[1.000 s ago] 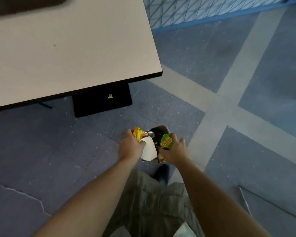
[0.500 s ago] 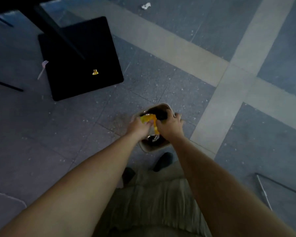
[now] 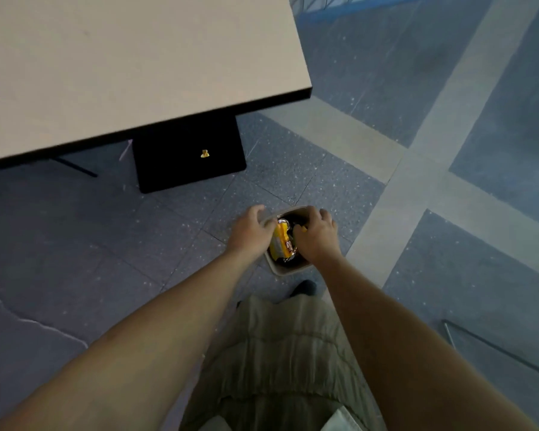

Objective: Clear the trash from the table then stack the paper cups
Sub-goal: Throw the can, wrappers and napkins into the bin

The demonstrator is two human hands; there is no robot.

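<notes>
A small beige trash bin stands on the floor in front of my feet, with dark trash inside. A crumpled yellow snack wrapper sticks up in its opening. My left hand is at the bin's left rim, fingers curled and thumb against the wrapper. At the right rim, my right hand is curled with its thumb on the wrapper's other side. The wrapper's lower part is hidden in the bin. No paper cups are in view.
The pale table fills the upper left, its black-edged corner above the bin. Under it sits a black square base with a small yellow scrap on it. A thin metal bar lies on the floor at the lower right.
One second ago both hands held wrappers and white paper above the bin. Now only the yellow wrapper shows, lower in the bin. My head has lifted, bringing the table back into view.
</notes>
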